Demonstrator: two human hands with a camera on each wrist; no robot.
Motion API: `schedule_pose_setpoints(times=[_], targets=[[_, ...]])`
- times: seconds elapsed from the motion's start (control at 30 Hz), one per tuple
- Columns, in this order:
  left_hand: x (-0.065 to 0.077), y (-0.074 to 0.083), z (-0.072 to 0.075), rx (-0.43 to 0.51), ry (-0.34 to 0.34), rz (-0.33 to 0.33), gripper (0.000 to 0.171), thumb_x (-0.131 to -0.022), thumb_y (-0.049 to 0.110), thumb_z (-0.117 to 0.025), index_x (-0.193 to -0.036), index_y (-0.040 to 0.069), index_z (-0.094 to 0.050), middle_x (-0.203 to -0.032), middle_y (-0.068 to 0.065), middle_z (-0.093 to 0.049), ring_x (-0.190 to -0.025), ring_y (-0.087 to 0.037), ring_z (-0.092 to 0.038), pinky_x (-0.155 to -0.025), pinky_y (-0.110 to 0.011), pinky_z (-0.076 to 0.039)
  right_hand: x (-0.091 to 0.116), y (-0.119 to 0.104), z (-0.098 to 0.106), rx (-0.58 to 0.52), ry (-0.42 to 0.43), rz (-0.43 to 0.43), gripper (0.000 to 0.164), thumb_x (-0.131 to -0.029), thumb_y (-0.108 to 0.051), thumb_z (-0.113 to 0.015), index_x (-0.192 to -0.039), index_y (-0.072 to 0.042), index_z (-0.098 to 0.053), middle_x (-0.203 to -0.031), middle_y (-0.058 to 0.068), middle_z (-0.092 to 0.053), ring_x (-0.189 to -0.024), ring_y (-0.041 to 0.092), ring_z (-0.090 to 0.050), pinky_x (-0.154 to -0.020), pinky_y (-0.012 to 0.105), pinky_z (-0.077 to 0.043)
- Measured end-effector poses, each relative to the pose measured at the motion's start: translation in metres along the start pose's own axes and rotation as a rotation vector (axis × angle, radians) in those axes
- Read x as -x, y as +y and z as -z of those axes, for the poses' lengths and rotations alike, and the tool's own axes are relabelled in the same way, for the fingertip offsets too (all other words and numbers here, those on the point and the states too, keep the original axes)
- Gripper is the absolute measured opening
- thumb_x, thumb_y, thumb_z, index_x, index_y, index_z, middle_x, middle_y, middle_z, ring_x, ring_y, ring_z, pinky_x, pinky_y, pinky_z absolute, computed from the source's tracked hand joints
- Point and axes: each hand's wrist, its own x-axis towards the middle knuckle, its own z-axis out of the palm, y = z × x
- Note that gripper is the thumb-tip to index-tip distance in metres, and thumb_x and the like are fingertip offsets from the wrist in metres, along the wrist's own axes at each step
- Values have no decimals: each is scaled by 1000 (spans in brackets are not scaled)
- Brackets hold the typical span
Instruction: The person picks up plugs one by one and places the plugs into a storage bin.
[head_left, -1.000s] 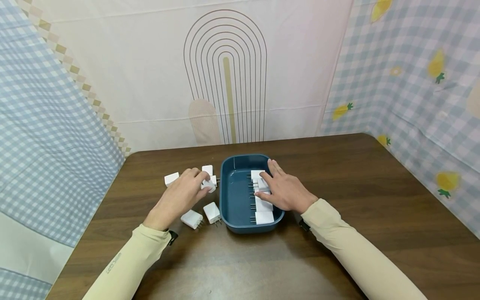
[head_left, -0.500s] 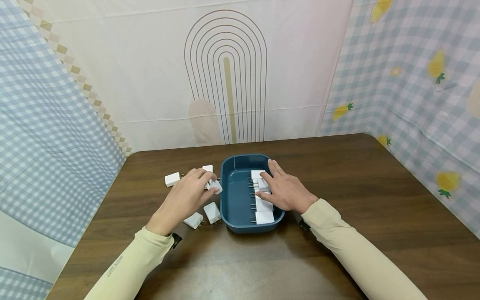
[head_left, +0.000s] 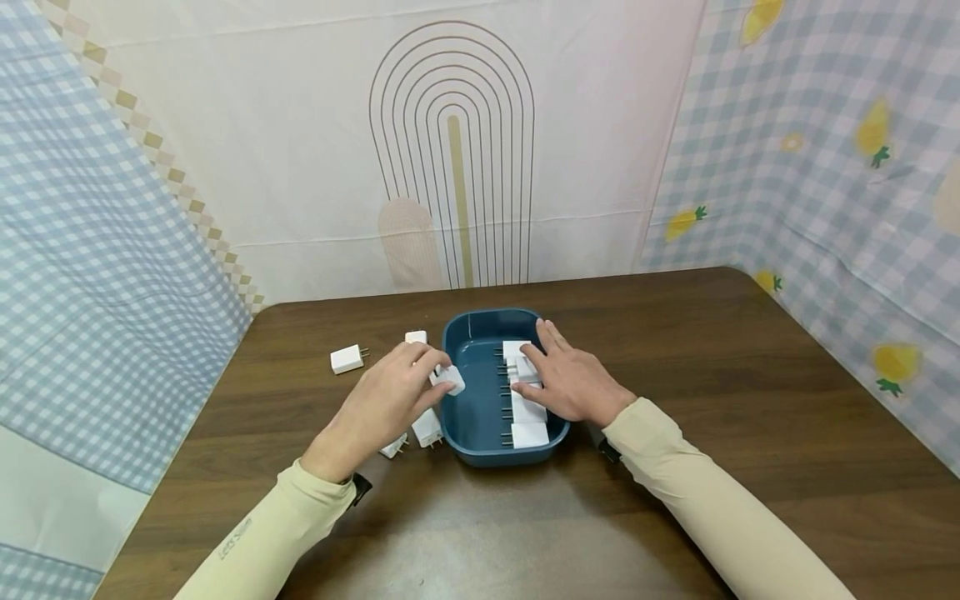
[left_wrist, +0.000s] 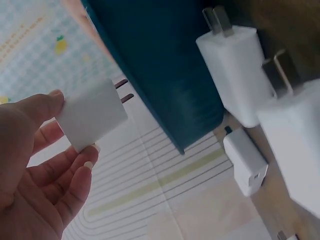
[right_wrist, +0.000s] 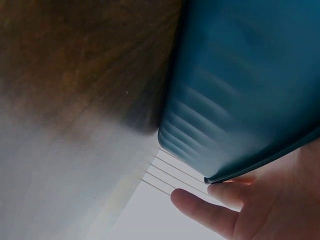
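Note:
My left hand (head_left: 382,400) pinches a white wall charger (left_wrist: 92,112) between thumb and fingers; its two metal prongs point toward the blue bin (head_left: 471,457). In the head view this charger overlaps the bin's left rim. My right hand (head_left: 573,379) lies over the bin's right rim, fingers spread, thumb and index finger reaching inward above the chargers. Inside the bin, a row of white chargers (head_left: 529,435) runs along the right side, prongs facing left. One charger (head_left: 527,369) shows between the right thumb and index finger.
Left of the bin, several loose chargers lie on the brown wooden table (head_left: 712,350): one far left (head_left: 347,359), one behind the left hand (head_left: 416,337), one by the bin's near left corner (head_left: 427,428) and one partly under the left wrist (head_left: 393,447). Patterned cloths (head_left: 300,167) hang around the table.
My left hand has moved right with its charger, from among the loose chargers to the bin's left rim. The right hand has stayed in place.

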Motion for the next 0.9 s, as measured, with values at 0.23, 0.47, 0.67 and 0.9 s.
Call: schedule_pose_setpoints(times=[0.23, 0.47, 0.67, 0.9], targets=[[3, 6, -9, 21, -48, -36, 27, -91, 28, -76, -110, 12, -68, -105, -2, -68, -96, -17, -65, -83, -31, -57, 0, -1, 0, -4, -12, -9, 73, -100, -58, -49, -155, -10, -42, -168, 24, -12, -157, 39, -14, -114, 54, -41], [2, 11, -13, 45, -84, -57, 25, -91, 31, -75, -109, 14, -67, -101, 0, -67, -84, -13, -61, -74, -29, -56, -1, -1, 0, 7, -4, -7, 73, -100, -58, -49, -154, -9, -42, -168, 25, -13, -157, 39, -14, -113, 54, -42], [1, 14, -17, 61, -132, -101, 22, -91, 31, -76, -104, 14, -66, -97, 1, -67, -83, -13, -60, -78, -31, -55, -1, -1, 0, 4, 4, -8, 73, -100, -58, -49, -155, -10, -42, -168, 25, -13, -157, 39, -15, -112, 54, -43], [2, 16, -23, 61, -223, -88, 22, -93, 34, -73, -102, 17, -65, -99, 2, -68, -87, -14, -59, -80, -31, -52, -1, -2, 0, -2, 0, -15, 74, -100, -59, -48, -155, -10, -41, -168, 24, -12, -157, 38, -15, -112, 54, -43]])
